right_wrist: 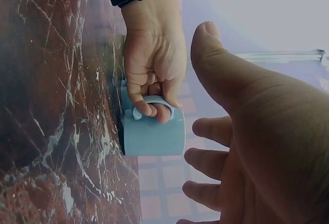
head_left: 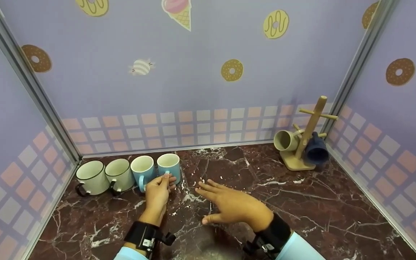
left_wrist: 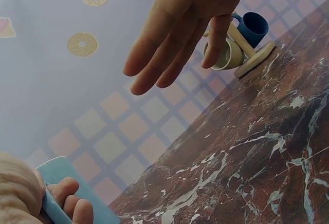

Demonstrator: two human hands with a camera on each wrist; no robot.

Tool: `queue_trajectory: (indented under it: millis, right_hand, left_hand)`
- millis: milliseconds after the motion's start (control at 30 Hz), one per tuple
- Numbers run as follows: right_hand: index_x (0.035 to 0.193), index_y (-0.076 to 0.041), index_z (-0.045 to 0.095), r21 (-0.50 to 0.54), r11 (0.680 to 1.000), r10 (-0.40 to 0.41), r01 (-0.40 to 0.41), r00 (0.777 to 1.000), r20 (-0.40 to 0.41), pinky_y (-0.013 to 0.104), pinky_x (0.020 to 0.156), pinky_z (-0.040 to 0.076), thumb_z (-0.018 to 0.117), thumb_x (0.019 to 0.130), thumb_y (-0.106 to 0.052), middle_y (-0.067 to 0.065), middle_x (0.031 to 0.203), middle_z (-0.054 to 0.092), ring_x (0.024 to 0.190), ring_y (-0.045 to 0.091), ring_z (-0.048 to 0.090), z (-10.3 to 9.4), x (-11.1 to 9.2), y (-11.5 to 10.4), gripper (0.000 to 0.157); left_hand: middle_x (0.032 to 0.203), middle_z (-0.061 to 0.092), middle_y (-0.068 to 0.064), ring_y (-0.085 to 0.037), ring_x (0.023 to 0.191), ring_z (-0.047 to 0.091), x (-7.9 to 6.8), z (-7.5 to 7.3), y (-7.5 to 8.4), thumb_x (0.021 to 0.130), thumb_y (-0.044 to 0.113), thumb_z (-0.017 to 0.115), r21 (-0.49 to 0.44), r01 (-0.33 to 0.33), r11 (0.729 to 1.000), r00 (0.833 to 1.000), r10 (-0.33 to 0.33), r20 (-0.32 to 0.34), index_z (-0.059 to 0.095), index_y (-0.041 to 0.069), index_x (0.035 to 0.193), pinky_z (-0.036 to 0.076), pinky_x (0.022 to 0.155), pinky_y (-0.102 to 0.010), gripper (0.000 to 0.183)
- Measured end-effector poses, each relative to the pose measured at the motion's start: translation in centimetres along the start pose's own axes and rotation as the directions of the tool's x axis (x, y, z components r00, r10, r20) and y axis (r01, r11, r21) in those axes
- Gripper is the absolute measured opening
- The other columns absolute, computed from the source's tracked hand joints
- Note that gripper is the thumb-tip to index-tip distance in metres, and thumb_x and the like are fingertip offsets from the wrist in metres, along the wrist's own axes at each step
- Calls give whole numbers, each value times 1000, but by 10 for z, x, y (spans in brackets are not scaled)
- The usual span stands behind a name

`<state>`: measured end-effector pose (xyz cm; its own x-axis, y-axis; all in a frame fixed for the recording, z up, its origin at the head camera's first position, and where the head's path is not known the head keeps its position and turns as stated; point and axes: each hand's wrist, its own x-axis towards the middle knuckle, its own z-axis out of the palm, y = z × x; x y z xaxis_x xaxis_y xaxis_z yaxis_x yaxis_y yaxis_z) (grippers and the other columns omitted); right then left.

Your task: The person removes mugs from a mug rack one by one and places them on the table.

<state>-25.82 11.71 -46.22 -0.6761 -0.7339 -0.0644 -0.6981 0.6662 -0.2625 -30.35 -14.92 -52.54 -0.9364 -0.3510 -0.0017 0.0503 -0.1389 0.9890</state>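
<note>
My left hand (head_left: 158,193) grips the handle of a light blue mug (head_left: 173,170), the rightmost of a row at the back left. In the right wrist view, its fingers pass through the handle of that blue mug (right_wrist: 154,136), which stands upright on the marble top. A second light blue mug (head_left: 143,169) stands close at its left, handle toward me. My right hand (head_left: 238,206) hovers over the middle of the table, fingers spread and nothing held. Its spread fingers (left_wrist: 154,54) also show in the left wrist view.
Two white mugs with dark rims, one wide (head_left: 93,177) and one narrower (head_left: 120,175), continue the row leftward. At the back right a wooden mug tree (head_left: 311,130) carries a cream mug (head_left: 285,141) and a dark blue mug (head_left: 316,151). Patterned walls (head_left: 208,90) enclose the marble table (head_left: 320,216).
</note>
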Motion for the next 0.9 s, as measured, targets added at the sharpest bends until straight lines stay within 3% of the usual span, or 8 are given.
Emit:
queue_trajectory:
  millis: [367,567,900]
  right_hand:
    - [182,-29,27,1,1000,-6,6,1000,0,62,141,30,69,103,-72,-6,191,13,178,35,20,2,-1,1,99]
    - [182,-30,26,9,1000,-9,9,1000,5,61,142,27,68,103,-73,-6,191,13,178,36,19,-1,-2,0,100]
    - [182,-29,27,8,1000,-16,16,1000,-3,64,141,30,61,102,-79,-3,191,15,177,40,21,-4,-4,0,100]
  left_hand:
    - [121,83,-29,-18,100,82,1,-1,-6,119,5,53,-95,8,995,1000,-7,14,65,-23,140,71,91,-27,37]
    - [124,82,-29,-17,100,82,3,-4,-9,119,4,54,-113,26,993,1000,-27,-10,64,-23,142,71,92,-27,38]
    - [118,83,-27,-15,91,80,3,-6,-7,117,1,55,-87,20,996,999,-16,39,64,-28,135,70,85,-26,35]
